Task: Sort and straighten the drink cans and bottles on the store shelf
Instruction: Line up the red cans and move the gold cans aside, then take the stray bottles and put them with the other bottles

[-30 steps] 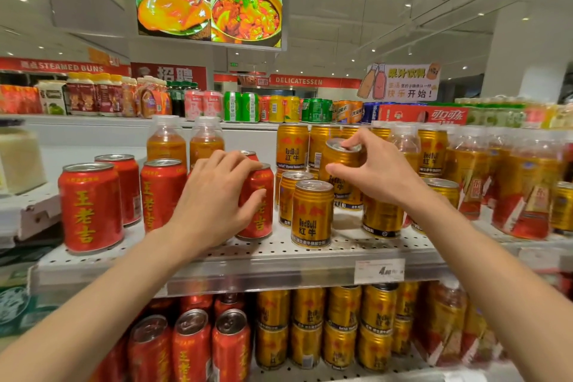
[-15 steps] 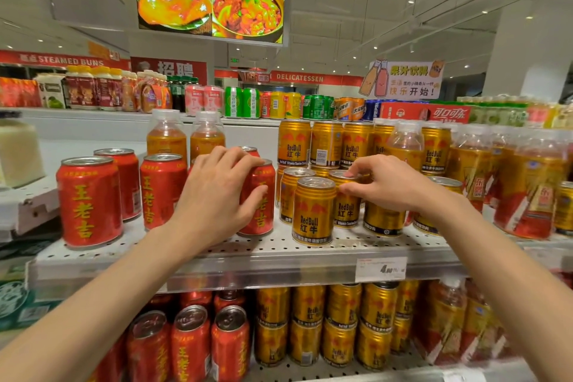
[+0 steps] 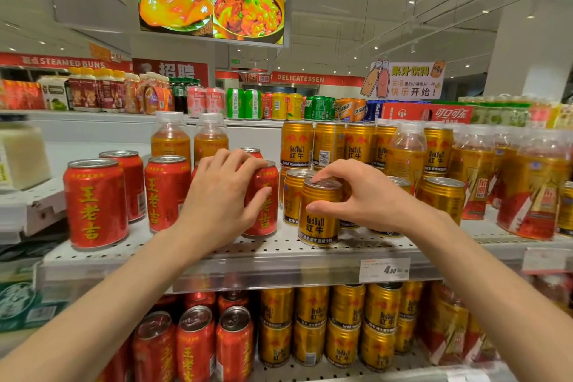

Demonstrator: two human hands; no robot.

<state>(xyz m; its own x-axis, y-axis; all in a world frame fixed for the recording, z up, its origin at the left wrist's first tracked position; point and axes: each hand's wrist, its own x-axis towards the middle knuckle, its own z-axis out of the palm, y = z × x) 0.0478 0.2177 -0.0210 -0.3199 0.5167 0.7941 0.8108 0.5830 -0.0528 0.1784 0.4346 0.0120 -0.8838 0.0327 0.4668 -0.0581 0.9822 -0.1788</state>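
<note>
The right hand point(image 3: 366, 195) has its grip closed on a short gold metal Red Bull can point(image 3: 319, 214), thumb on the can's side and fingertips point(image 3: 319, 178) on its top rim. That can stands upright at the front of the white perforated metal shelf point(image 3: 217, 253), close to the shelf's front edge, with another gold can point(image 3: 293, 195) just behind it to the left. The left hand point(image 3: 223, 198) wraps a tall red metal herbal-tea can point(image 3: 263, 198), fingers over its top and thumb on its front; this can is also upright, near the front. A narrow strip of bare shelf separates the red can from the gripped gold one. To the left, three more red cans point(image 3: 96, 203) stand loosely spaced with open shelf between them. Behind are clear plastic bottles of amber drink point(image 3: 170, 139) and a back row of gold cans point(image 3: 328, 143). A white price tag point(image 3: 384, 270) sits on the shelf's front rail, below the right wrist.
</note>
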